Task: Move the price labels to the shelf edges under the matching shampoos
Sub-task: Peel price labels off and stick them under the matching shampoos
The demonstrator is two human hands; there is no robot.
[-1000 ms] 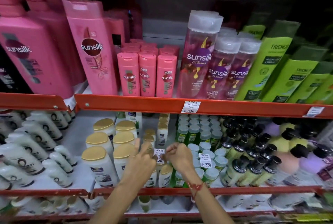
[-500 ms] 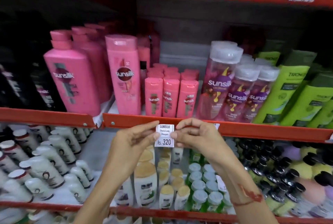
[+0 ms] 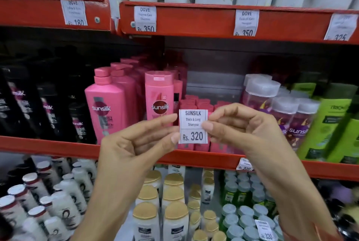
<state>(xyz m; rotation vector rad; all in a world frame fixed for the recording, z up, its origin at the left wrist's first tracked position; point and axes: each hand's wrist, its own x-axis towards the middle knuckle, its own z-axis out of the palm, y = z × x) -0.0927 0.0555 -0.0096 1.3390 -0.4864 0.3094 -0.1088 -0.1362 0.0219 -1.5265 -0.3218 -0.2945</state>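
Observation:
A white price label (image 3: pixel 193 126) reading "SUNSILK Thick & Long Shampoo Rs. 320" is pinched at its two side edges by my left hand (image 3: pixel 136 144) and my right hand (image 3: pixel 240 132). I hold it upright in front of the small pink Sunsilk bottles (image 3: pixel 202 104), just above the red shelf edge (image 3: pixel 48 146). Larger pink Sunsilk bottles (image 3: pixel 159 97) stand to the left of it. Another label (image 3: pixel 245 164) marked 320 hangs on that shelf edge behind my right wrist, partly hidden.
Black Sunsilk bottles (image 3: pixel 46 108) stand at left, clear purple Sunsilk bottles (image 3: pixel 275 108) and green bottles (image 3: pixel 326 124) at right. The upper red shelf edge (image 3: pixel 194 21) carries Dove labels. Below are white and gold-capped bottles (image 3: pixel 147 219); a loose label (image 3: pixel 264 230) lies on green-capped ones.
Both hands lifted the label from the lower shelf's bottle tops up past the red shelf edge to the pink Sunsilk row. The view tilted up, revealing the Dove shelf.

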